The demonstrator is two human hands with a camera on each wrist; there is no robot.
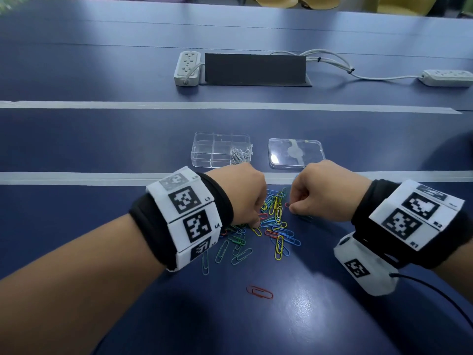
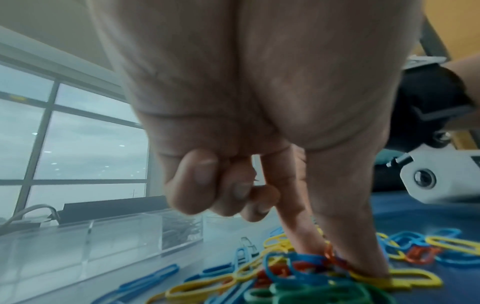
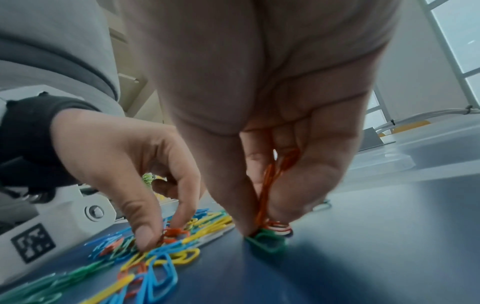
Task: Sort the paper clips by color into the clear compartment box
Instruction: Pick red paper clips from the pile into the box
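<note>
A loose pile of blue, yellow, green and red paper clips (image 1: 275,221) lies on the blue table. Behind it stands the clear compartment box (image 1: 204,149), open, with white clips (image 1: 239,156) in its near right compartment. My left hand (image 1: 256,222) reaches down into the pile. Its thumb and forefinger pinch a red clip (image 2: 328,253) while the other fingers are curled. My right hand (image 1: 291,207) holds several red clips (image 3: 272,179) between thumb and fingers. Its fingertips (image 3: 246,228) touch the table at a green clip (image 3: 267,242) and another red one.
The box's clear lid (image 1: 297,152) lies flat to the right of the box. A single red clip (image 1: 259,292) sits apart, nearer to me. Two power strips (image 1: 186,67) and a dark cable hatch (image 1: 253,69) lie farther back. White tape lines (image 1: 76,178) cross the table.
</note>
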